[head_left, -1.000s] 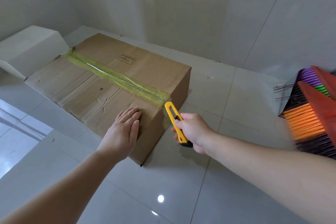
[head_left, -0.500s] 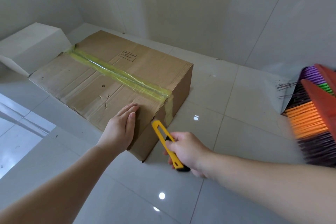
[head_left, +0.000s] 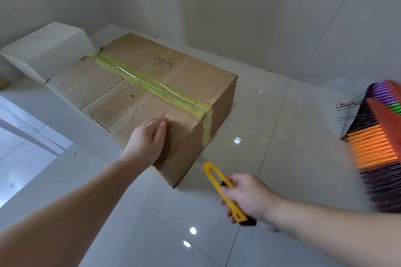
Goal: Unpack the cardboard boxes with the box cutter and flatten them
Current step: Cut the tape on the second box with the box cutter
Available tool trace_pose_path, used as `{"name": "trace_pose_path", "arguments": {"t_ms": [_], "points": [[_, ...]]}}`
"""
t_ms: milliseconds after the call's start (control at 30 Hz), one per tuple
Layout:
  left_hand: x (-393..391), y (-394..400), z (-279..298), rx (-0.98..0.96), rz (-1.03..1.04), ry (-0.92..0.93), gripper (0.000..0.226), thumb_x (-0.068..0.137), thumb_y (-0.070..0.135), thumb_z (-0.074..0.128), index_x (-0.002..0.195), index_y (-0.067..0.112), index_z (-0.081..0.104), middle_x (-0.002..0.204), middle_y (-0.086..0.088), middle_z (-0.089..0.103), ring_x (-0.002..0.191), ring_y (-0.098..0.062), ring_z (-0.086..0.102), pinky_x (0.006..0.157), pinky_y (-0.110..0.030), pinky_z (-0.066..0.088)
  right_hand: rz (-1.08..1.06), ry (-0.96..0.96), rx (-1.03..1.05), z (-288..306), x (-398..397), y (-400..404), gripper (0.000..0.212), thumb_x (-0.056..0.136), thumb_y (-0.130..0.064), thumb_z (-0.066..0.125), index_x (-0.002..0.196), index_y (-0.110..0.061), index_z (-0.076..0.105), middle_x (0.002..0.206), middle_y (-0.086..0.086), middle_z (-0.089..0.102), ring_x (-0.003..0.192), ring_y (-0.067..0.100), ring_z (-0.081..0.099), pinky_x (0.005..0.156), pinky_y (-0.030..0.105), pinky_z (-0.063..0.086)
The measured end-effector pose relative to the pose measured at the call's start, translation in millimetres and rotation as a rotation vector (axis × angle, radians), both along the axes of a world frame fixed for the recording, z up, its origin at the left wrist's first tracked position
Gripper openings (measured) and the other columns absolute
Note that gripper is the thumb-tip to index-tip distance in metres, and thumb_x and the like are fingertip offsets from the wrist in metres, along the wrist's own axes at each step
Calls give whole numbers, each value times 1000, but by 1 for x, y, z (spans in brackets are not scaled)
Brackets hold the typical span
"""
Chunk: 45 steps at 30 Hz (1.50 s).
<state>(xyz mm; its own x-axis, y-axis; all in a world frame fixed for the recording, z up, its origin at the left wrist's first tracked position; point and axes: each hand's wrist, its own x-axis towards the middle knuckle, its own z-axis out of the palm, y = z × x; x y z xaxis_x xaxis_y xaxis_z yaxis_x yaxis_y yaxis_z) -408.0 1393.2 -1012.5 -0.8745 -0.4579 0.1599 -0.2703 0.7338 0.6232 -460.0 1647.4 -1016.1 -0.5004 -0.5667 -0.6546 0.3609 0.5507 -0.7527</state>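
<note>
A long brown cardboard box (head_left: 138,84) lies flat on the tiled floor, its top seam sealed with yellowish tape (head_left: 152,85) that runs down over the near end. My left hand (head_left: 147,141) rests flat on the box's near top corner, fingers straight. My right hand (head_left: 247,197) grips a yellow box cutter (head_left: 223,188) by its handle, below and to the right of the box, clear of the cardboard. The cutter's tip points up and left toward the box end.
A white box (head_left: 45,50) sits against the cardboard box's far left end. Brooms with orange, purple and green bristles (head_left: 377,143) stand at the right edge. Glossy tiled walls close the corner behind. Bare floor tiles lie between the box and the brooms.
My right hand pulled the cutter down and away from the taped end of the box toward me. My left hand stayed on the near corner of the box.
</note>
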Motion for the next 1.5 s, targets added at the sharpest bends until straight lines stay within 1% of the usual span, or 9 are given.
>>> {"name": "trace_pose_path", "arguments": {"t_ms": [100, 233, 500, 633, 800, 967, 1100, 1333, 1500], "points": [[-5, 9, 7, -508, -135, -260, 27, 83, 53, 51, 69, 30, 53, 77, 16, 54, 69, -8, 49, 61, -23, 35, -241, 120, -12, 0, -44, 4, 10, 96, -8, 49, 92, -5, 57, 78, 15, 61, 50, 22, 56, 51, 33, 50], [-21, 19, 8, -651, -162, -495, 31, 87, 44, 39, 65, 23, 45, 66, 7, 48, 55, -12, 45, 46, -23, 26, -302, 209, -76, 10, -77, -3, 11, 95, -10, 51, 97, -7, 61, 79, 12, 64, 51, 20, 59, 52, 33, 52], [-29, 29, 11, -571, -321, -654, 13, 91, 19, 41, 81, 20, 50, 81, 3, 53, 77, -22, 59, 72, -32, 52, -97, 341, -175, 37, -83, -29, 9, 95, -12, 51, 94, -14, 60, 80, 11, 66, 56, 19, 62, 59, 39, 55], [-30, 30, 16, -517, -283, -712, 15, 92, 20, 42, 91, 17, 57, 83, 4, 53, 78, -20, 57, 69, -32, 51, -59, 382, -221, 66, -101, -52, 9, 95, -12, 50, 95, -14, 59, 80, 11, 66, 56, 19, 61, 58, 38, 56], [-36, 23, 33, -548, -269, -774, 29, 93, 43, 39, 77, 21, 48, 68, 8, 45, 64, -18, 49, 55, -29, 41, 41, 426, -277, 101, -126, -75, 10, 94, -12, 51, 95, -10, 60, 81, 13, 67, 60, 21, 63, 62, 42, 57], [-59, 13, 76, -577, -112, -795, 23, 93, 40, 40, 86, 21, 51, 75, 9, 47, 70, -16, 52, 61, -30, 49, 121, 467, -274, 124, -150, -72, 13, 94, -12, 50, 99, -8, 60, 85, 13, 68, 63, 21, 64, 71, 46, 57], [-85, -21, 100, -648, -36, -771, 23, 91, 38, 40, 86, 20, 54, 77, 8, 51, 71, -16, 53, 56, -27, 42, 167, 523, -283, 131, -173, -78, 9, 94, -13, 51, 97, -14, 59, 85, 11, 68, 63, 23, 66, 69, 43, 58], [-94, -93, 78, -635, 44, -783, 23, 89, 36, 40, 80, 20, 55, 76, 8, 51, 70, -16, 53, 54, -27, 38, 138, 591, -284, 122, -184, -132, 10, 93, -11, 50, 91, -18, 58, 81, 11, 66, 57, 19, 63, 60, 40, 57], [-94, -176, 63, -581, 110, -669, 24, 87, 34, 42, 69, 22, 49, 71, 9, 50, 69, -17, 52, 50, -26, 33, 191, 692, -157, 108, -176, -198, 12, 92, -12, 52, 88, -22, 58, 79, 7, 67, 56, 15, 64, 61, 39, 58]]}}
